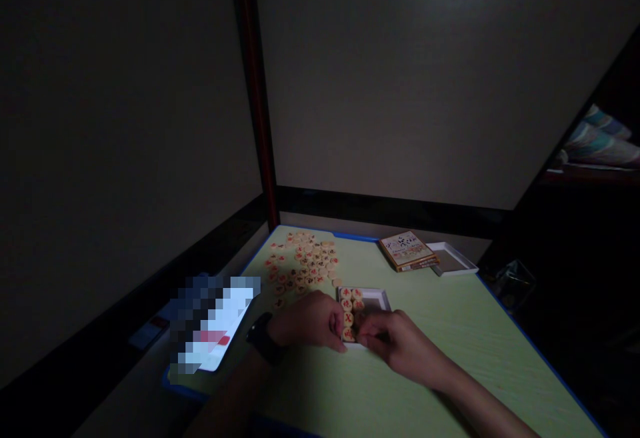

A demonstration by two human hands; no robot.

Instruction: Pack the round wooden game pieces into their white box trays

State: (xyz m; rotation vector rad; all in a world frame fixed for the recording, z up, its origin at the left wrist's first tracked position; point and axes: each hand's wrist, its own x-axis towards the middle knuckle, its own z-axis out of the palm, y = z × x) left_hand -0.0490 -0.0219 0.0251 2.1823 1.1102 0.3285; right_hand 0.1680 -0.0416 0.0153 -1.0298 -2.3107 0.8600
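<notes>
A shallow white box (381, 296) lies on the green table, with round wooden Chinese chess pieces (347, 305) standing in rows in its left part, their red characters up. My left hand (316, 318), a dark watch on its wrist, curls its fingers against the box's left side with the thumb near the front corner. Over the front right part of the box, my right hand (393, 338) has thumb and fingers pinched together beside the pieces. Whatever lies between those fingertips is hidden. Many loose chess pieces (313, 258) are spread behind my left hand, some red-lettered, some dark, some blank side up.
A printed box lid (407, 249) and a white tray (453, 259) lie at the back right. On the left edge rests a lit phone or tablet (220, 331), partly blurred out. Walls (390, 91) border the table (450, 331) behind and left.
</notes>
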